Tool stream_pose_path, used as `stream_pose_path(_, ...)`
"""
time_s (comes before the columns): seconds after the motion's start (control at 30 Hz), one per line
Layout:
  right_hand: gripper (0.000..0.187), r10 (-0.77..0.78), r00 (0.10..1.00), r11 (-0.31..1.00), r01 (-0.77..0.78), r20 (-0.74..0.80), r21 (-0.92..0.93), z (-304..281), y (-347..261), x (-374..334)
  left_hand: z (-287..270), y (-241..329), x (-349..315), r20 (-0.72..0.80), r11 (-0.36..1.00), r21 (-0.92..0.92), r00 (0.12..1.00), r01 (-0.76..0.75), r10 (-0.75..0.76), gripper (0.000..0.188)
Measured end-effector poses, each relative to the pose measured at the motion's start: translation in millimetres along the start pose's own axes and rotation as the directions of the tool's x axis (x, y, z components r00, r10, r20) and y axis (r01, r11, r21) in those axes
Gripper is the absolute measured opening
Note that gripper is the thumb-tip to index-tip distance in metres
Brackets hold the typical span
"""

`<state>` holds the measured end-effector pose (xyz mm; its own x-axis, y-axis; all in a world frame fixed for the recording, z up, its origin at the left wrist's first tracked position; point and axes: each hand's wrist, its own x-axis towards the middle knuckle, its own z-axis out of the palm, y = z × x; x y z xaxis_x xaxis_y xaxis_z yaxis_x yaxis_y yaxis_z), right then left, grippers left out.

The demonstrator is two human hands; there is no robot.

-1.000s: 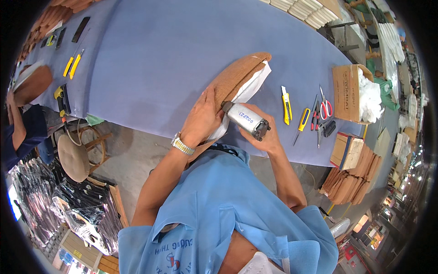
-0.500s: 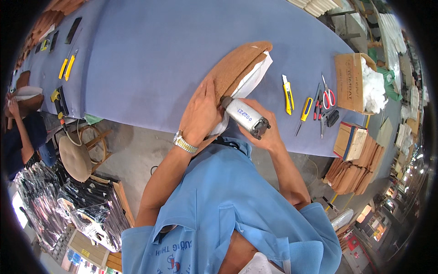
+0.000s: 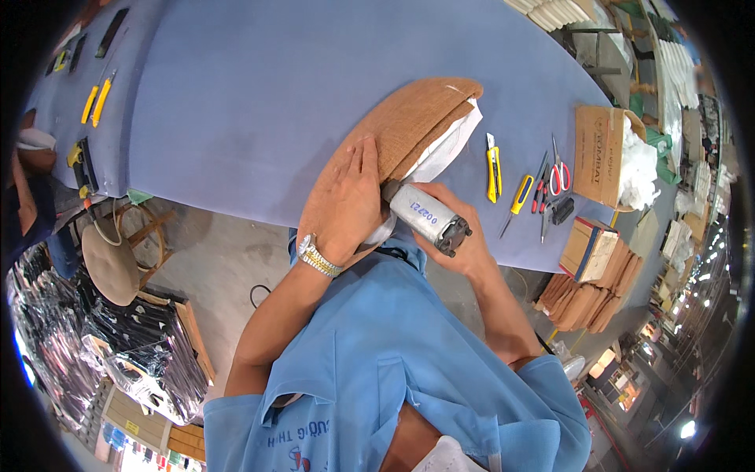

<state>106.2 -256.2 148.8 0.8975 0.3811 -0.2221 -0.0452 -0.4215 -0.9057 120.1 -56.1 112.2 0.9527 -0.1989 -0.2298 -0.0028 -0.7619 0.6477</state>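
A curved cushion piece point(image 3: 417, 110), covered in brown fabric with a white lining along its right edge, rests tilted at the table's near edge. Spread over its brown cover, my left hand point(image 3: 350, 193) lies with fingers stretched flat; the thumb's tip is hidden. My right hand point(image 3: 464, 228) is wrapped round a grey staple gun point(image 3: 425, 208) with a black end cap. The gun's nose meets the cushion's lined edge, close beside my left hand. Most of the gun's grip is out of sight under its body.
Right on the blue table point(image 3: 236, 94) lie a yellow utility knife point(image 3: 493, 169), a screwdriver point(image 3: 519, 194) and red-handled scissors point(image 3: 559, 178). Beyond stands a cardboard box point(image 3: 595, 157) with white stuffing point(image 3: 638, 169). At left are yellow-handled pliers point(image 3: 96, 102), a stool point(image 3: 110, 263) and a co-worker's arm point(image 3: 23, 197).
The view has turned slightly. The cushion has shifted a little to the right against the table, with my hands and the staple gun still on it.
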Motion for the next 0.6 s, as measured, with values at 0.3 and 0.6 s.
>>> stream_pose_path(0.3,0.06,-0.023,0.999,0.999,0.025,-0.048,0.038,3,12,1,-7,-41,13,0.144,0.923,-0.354,0.966,-0.152,0.215,0.085)
stream_pose_path(0.6,0.044,-0.037,0.991,0.999,0.038,-0.128,0.003,15,18,1,14,-79,5,0.23,0.794,-0.604,0.968,0.062,0.099,0.067)
